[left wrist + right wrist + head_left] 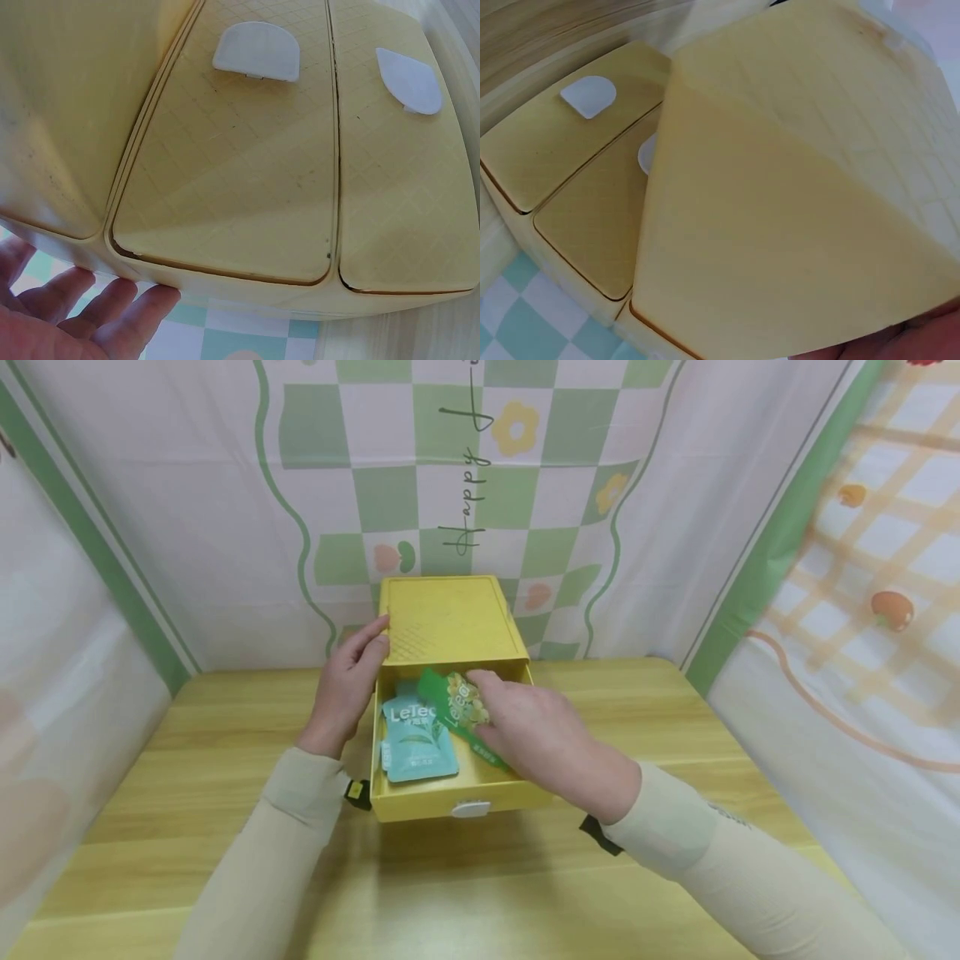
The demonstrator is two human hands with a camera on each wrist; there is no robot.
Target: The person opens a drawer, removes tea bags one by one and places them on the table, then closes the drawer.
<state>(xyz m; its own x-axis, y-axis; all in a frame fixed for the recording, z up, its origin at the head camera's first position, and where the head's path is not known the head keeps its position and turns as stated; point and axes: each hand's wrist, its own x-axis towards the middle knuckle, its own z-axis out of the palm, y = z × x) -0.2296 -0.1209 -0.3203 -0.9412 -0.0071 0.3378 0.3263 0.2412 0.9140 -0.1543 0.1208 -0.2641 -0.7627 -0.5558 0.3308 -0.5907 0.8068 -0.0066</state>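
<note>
A yellow drawer cabinet (450, 610) stands at the back of the table with its top drawer (420, 807) pulled out. My left hand (348, 681) rests its fairly straight fingers against the cabinet's left side, as the left wrist view also shows. Over the drawer, my right hand (543, 735) pinches a green LeTea packet (457, 702), which lies slantwise inside. A light-blue LeTea packet (420, 752) lies flat in the drawer's left part, with more blue packaging behind it. In the right wrist view the drawer wall (780, 225) hides most of that hand.
Two lower drawers with white handles (259, 52) are closed beneath the open one. The wooden table (225, 735) extends around the cabinet. A checkered cloth (375, 443) hangs close behind, and patterned cloths stand at both sides.
</note>
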